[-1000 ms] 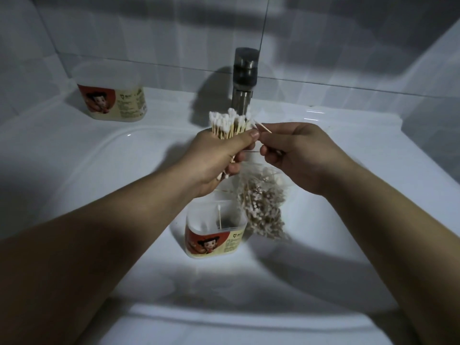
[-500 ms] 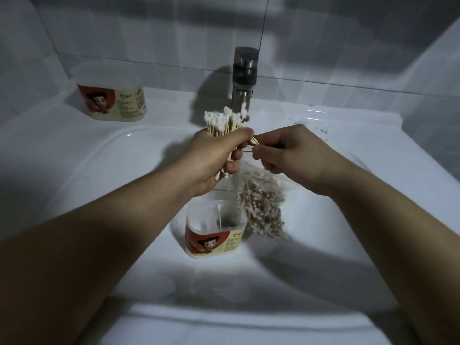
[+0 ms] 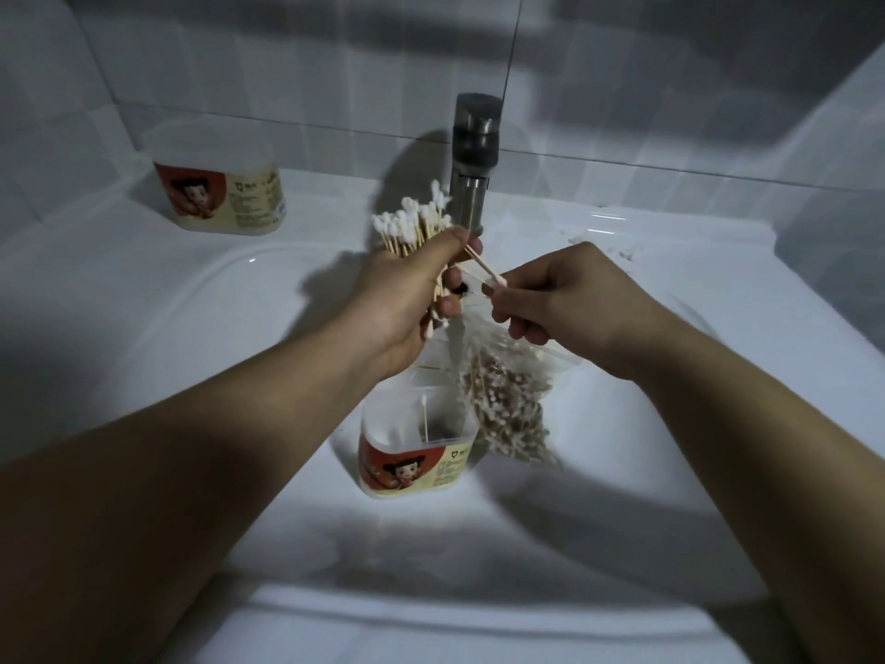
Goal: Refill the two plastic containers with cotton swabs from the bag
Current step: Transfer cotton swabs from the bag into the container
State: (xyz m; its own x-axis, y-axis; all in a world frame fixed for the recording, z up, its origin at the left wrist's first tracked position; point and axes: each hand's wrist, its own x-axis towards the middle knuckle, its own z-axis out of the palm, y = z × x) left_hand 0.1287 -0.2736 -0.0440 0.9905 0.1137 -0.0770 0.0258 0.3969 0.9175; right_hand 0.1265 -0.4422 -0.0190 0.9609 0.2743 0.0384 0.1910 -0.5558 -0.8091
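Left hand (image 3: 407, 299) fisted round swab bundle (image 3: 412, 230), cotton tips up, above sink (image 3: 143, 304) centre. Right hand (image 3: 560, 299) pinches single swab (image 3: 484, 266) at fingertips, far end by left thumb. Bag (image 3: 507, 404) hangs under right hand. Open container (image 3: 416, 452) mid-basin, touching bag; second container (image 3: 220, 194) at back-left corner.

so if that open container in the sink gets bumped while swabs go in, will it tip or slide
Probably light and easy to knock over: the container looks like thin clear plastic, and only one swab shows inside it. It may also slide rather than hold its place, since it stands on the smooth, glossy basin of the sink.
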